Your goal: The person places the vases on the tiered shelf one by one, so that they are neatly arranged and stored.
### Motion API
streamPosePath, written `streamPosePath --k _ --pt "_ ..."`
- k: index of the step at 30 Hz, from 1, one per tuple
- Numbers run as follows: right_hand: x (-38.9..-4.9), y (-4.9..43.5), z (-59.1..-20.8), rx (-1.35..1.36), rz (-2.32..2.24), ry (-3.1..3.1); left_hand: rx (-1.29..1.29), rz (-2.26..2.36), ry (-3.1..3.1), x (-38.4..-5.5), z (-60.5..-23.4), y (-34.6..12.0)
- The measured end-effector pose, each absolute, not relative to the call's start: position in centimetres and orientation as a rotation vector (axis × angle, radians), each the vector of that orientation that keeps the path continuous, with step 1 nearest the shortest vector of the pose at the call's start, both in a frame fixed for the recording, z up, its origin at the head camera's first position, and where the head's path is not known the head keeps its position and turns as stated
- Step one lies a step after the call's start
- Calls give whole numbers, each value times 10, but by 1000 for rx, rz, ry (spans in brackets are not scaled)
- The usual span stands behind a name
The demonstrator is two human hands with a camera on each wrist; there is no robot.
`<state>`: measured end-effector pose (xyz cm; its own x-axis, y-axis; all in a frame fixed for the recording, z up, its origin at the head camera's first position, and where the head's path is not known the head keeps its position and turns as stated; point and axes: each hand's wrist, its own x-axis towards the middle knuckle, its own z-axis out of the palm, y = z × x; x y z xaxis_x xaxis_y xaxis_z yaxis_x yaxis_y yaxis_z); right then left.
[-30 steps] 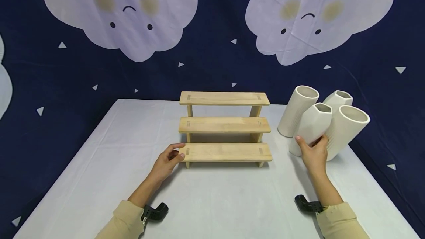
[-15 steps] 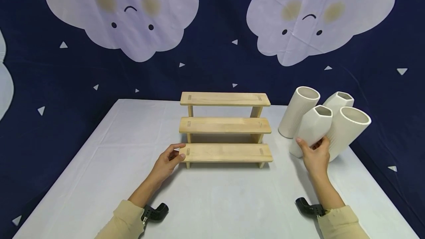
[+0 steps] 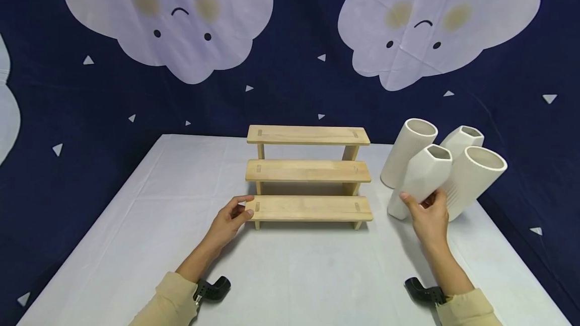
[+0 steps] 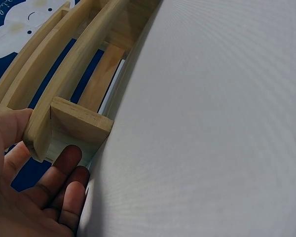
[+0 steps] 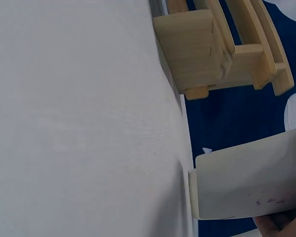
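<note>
In the right grip (image 3: 430, 218), closed to its width, a faceted white vase (image 3: 420, 177) is pinched below its middle; likely stiff, slick and breakable, it is best held mid-body. Well leftward, a wooden stand (image 3: 308, 171) is pinched at its lowest step by the left grip (image 3: 226, 220).

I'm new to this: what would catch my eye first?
Likely the pale clouds on the dark blue backdrop, behind the table. Next, the three-tier wooden shelf, mid-table, its lowest board gripped at the left end by the left fingers. On the right, four white vases cluster, one pinched by the right fingers.
</note>
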<state>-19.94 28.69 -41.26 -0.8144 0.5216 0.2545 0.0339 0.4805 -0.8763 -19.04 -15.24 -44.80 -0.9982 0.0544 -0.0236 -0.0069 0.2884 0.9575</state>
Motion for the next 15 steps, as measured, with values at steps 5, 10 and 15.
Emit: streamPosePath --k 5,10,15 --pt "-194 280 -405 -432 1334 -2258 46 1855 2474 -190 -448 -153" --pt "-189 274 -395 -382 1370 -2277 58 1860 2475 -190 -448 -153" --pt "-183 267 -384 -328 1415 -2288 72 1862 2469 -191 -450 -154"
